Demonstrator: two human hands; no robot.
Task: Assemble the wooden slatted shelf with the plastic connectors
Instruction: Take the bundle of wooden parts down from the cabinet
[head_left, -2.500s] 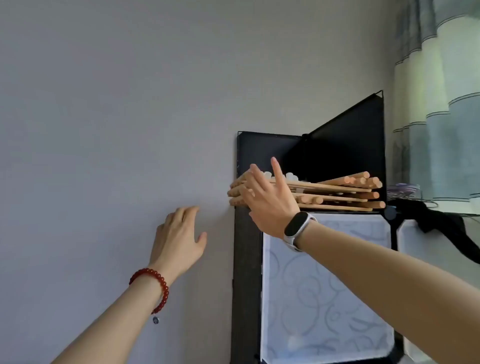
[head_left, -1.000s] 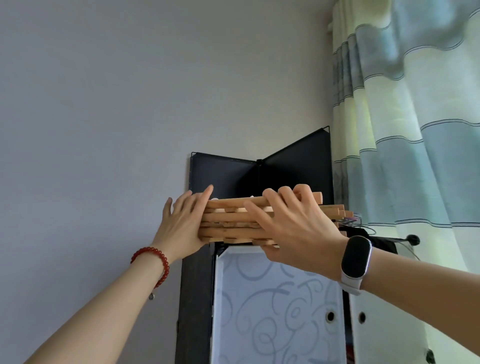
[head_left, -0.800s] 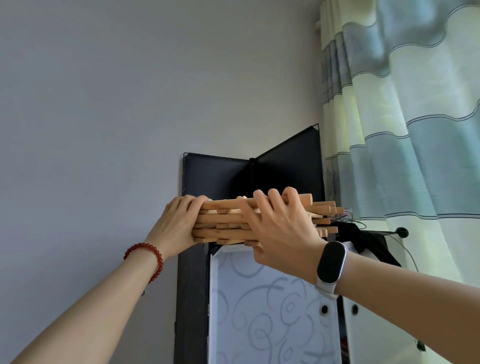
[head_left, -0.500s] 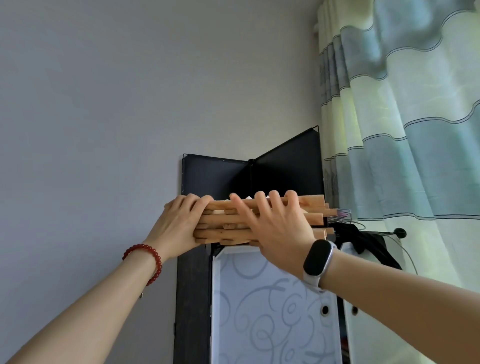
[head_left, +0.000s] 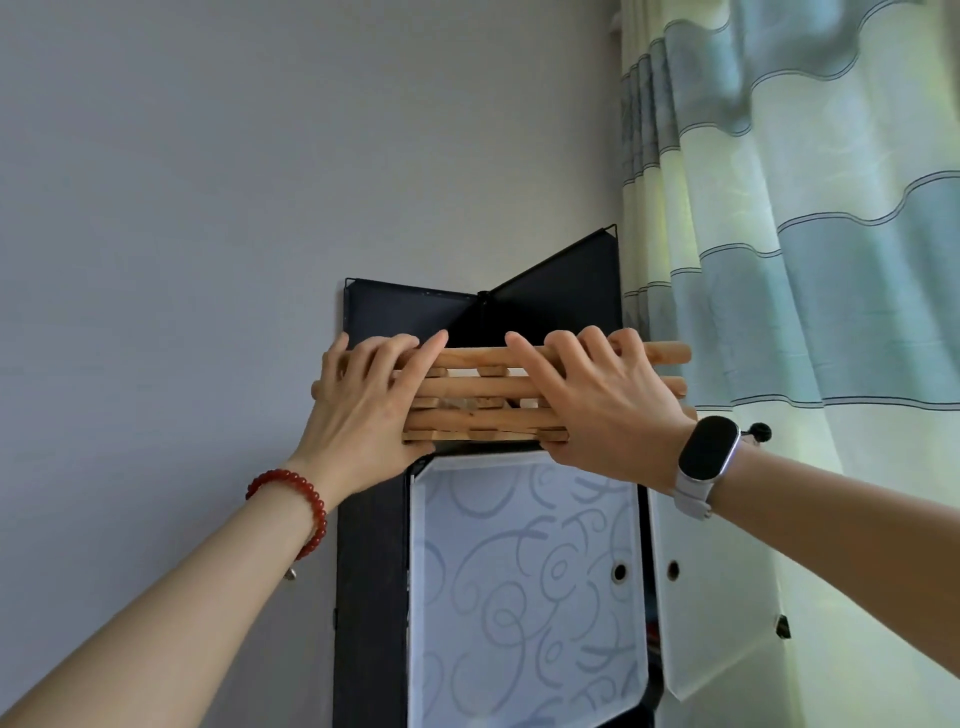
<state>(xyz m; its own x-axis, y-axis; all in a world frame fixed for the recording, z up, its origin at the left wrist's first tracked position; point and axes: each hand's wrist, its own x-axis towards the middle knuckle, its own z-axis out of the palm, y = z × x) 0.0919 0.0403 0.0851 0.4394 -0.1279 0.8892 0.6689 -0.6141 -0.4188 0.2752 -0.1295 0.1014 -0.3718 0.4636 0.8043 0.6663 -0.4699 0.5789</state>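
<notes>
Your left hand (head_left: 363, 410) grips the left end of the bundle of wooden slats (head_left: 485, 397) at centre frame, fingers curled over its top. Your right hand (head_left: 597, 400) lies on the right part, fingers bent over the top rod. The bundle sits on top of the black cabinet (head_left: 369, 571), at its front edge, overhead.

Risk: the loose rods could slide apart and fall toward you if either grip slackens or the bundle tilts as you draw it off.

Count: one bundle, three rod layers visible; two hands; two white cabinet doors (head_left: 524, 587). No plastic connectors are visible.
</notes>
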